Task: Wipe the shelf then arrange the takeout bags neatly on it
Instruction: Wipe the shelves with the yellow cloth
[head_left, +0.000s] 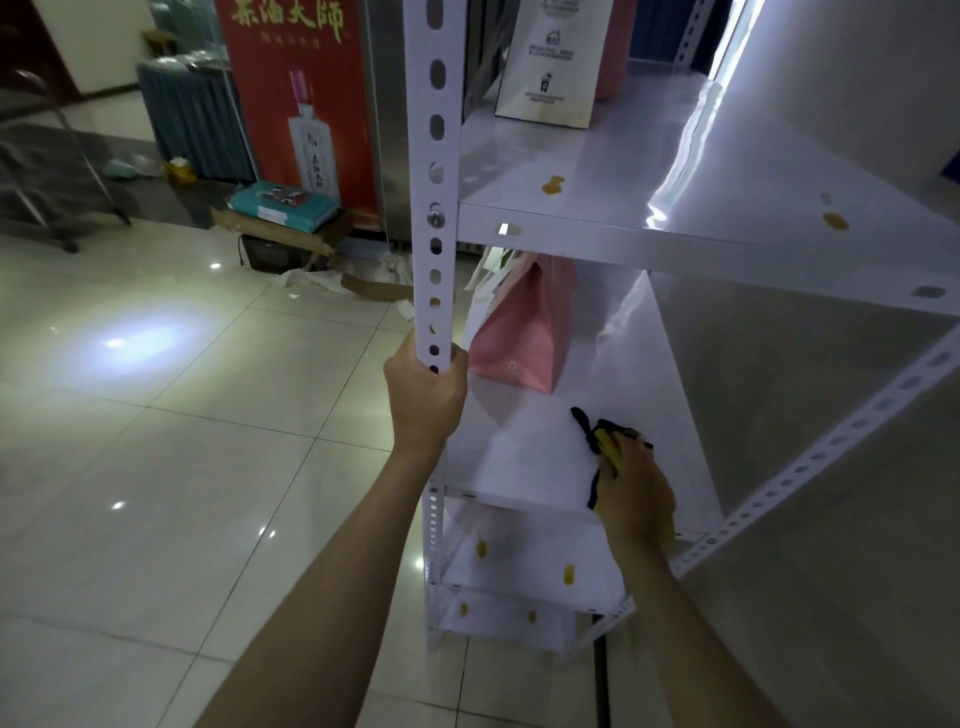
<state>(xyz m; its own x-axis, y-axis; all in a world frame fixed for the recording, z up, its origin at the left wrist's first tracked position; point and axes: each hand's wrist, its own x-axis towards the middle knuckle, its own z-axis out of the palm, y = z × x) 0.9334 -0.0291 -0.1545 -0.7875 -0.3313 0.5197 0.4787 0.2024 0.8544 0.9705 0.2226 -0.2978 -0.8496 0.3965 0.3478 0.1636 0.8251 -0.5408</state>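
Note:
A white metal shelf unit (597, 234) with several tiers stands in front of me. My left hand (426, 389) grips its perforated front post (435, 182). My right hand (636, 488) holds a yellow cloth with black trim (605, 441) and presses it on the middle tier near the front edge. A pink takeout bag (519, 332) stands at the back of that tier. A white takeout bag (553, 62) stands on the upper tier, with another pink bag (615, 52) behind it. Yellow-brown stains (552, 185) mark the upper tier and the lower tiers (570, 573).
Glossy floor tiles (182, 441) spread to the left. A red poster stand (306, 104), stacked boxes (283, 208) and scraps of paper sit behind the shelf's left side. A wall (831, 467) runs close along the shelf's right side.

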